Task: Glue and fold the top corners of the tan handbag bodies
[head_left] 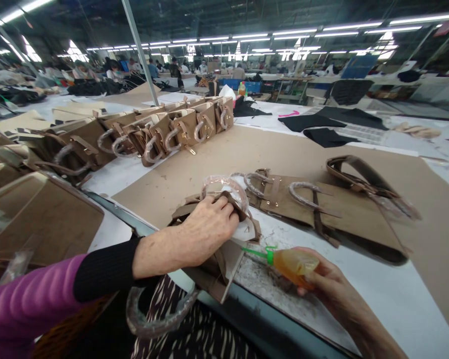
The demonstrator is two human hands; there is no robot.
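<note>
Both hands grip: your left hand (205, 225) pins the tan bag (219, 271) by its top, and your right hand (324, 283) wraps the glue bottle (292, 262) just right of it. You seem to be gluing; the next move calls for a steady nozzle (255, 253) on the bag.

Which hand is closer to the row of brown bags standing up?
Left. The left hand holds a tan bag, with the row of standing bags beyond it. The right hand holds an orange bottle farther right, away from them.
</note>
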